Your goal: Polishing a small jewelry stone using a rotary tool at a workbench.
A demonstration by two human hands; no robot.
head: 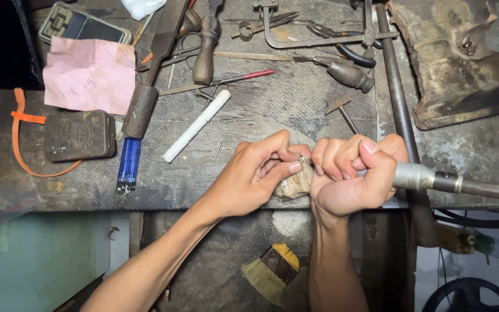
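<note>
Left hand [255, 173] pinches perhaps a ring [303, 159]; right hand [350, 176] grips rotary handpiece [434, 180].

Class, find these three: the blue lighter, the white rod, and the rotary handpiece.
blue lighter [129, 160], head view, middle of its body
white rod [197, 125], head view, mid-length
rotary handpiece [420, 176], head view, silver barrel beside right hand [350, 176]

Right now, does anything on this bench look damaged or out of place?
The pink paper is crumpled, and the wooden peg under both hands looks chipped and worn. Tools lie scattered, but nothing is spilled.
</note>
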